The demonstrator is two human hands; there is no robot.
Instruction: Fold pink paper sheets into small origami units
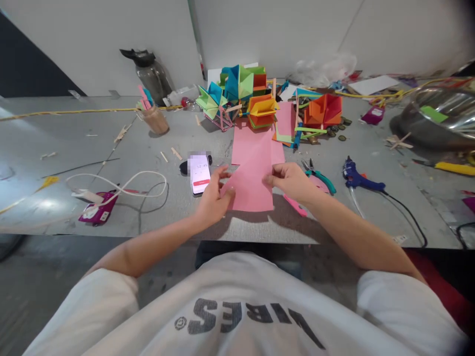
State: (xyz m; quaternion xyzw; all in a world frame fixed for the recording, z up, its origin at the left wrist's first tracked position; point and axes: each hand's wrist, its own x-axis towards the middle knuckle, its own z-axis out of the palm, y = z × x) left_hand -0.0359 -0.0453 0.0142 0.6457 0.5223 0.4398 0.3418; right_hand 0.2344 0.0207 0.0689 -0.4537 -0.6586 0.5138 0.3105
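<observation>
A sheet of pink paper (pixel 252 185) is held between my two hands, just above the table near its front edge. My left hand (pixel 216 195) grips its left side, thumb on top and fingers beneath. On the right edge, my right hand (pixel 285 180) pinches the sheet between thumb and fingers. The paper's upper part narrows towards a corner at the top right. More pink paper (pixel 243 143) lies behind it on the table. Under my right forearm are teal-handled pliers (pixel 322 180) and a pink-handled tool (pixel 296 205), partly hidden.
Folded coloured paper pieces (pixel 241 86) stand at the back. A lit phone (pixel 199 173) lies left of my hands, and a blue glue gun (pixel 359 175) lies to the right. Further out are a cup (pixel 156 120), a bottle (pixel 152 74), a metal bowl (pixel 419 121) and a power socket (pixel 98 210).
</observation>
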